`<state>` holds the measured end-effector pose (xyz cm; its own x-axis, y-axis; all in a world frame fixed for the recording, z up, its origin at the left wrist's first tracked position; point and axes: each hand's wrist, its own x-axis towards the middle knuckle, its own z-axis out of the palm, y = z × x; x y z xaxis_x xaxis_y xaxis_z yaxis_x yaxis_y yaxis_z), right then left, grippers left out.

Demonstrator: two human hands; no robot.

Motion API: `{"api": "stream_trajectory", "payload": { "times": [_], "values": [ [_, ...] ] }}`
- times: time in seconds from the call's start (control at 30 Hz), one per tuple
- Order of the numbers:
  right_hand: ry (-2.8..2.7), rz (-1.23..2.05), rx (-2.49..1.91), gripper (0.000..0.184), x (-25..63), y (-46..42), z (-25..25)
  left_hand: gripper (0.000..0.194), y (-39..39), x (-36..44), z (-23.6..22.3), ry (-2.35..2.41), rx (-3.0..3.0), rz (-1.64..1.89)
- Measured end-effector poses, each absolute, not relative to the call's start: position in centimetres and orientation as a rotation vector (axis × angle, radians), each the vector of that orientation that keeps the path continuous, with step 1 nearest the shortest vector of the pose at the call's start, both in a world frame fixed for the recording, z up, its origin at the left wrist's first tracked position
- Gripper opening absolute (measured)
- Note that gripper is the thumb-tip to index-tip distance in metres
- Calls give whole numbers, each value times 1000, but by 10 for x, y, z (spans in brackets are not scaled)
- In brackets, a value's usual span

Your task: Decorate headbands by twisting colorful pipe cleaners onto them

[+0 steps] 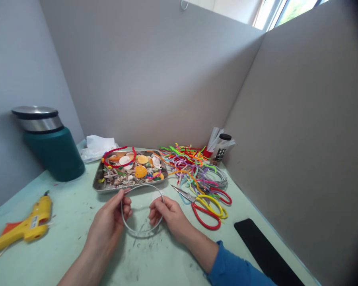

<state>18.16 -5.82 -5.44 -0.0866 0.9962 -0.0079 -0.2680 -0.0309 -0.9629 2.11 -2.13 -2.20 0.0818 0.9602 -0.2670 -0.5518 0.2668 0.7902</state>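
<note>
A thin silvery-grey wire ring (141, 235) is held up above the table between my two hands. My left hand (111, 220) pinches it at its left side, fingers curled. On the ring's right side my right hand (167, 214) has its thumb and fingers closed around the wire. Just beyond the ring lies a metal tray (107, 190) full of shells and small bits. A red fuzzy pipe-cleaner loop (134, 155) rests on the tray's left part. To the right of my right hand are scissors with red handles (207, 226) and a pair of yellow handles (222, 212).
A yellow glue gun (37, 222) lies at the left, with a teal bottle (56, 153) behind it. Colourful pipe cleaners (185, 157) and a grey wire coil (214, 174) pile up back right, near a black-capped jar (222, 147). A black strip (262, 246) lies front right. Grey partitions enclose the table.
</note>
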Motion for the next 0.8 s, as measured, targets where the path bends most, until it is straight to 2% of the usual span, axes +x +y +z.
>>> {"api": "stream_trajectory", "payload": {
  "times": [0.17,0.3,0.4,0.63,0.8],
  "values": [
    [-1068,1252,-1113,37,197,-55,-52,19,-26,23,-19,1003,760,931],
    [-1254,1361,-1174,35,207,-54,-49,33,-28,25,-22,1052,1072,744],
    [-1276,1389,-1191,35,207,-54,-48,36,-29,28,-27,1023,1190,663],
    [-1161,1355,-1116,35,204,-52,-52,28,-26,25,-34,920,850,922],
    [-1108,1243,-1174,39,206,-49,-57,29,-29,28,-32,922,822,877]
  ]
}}
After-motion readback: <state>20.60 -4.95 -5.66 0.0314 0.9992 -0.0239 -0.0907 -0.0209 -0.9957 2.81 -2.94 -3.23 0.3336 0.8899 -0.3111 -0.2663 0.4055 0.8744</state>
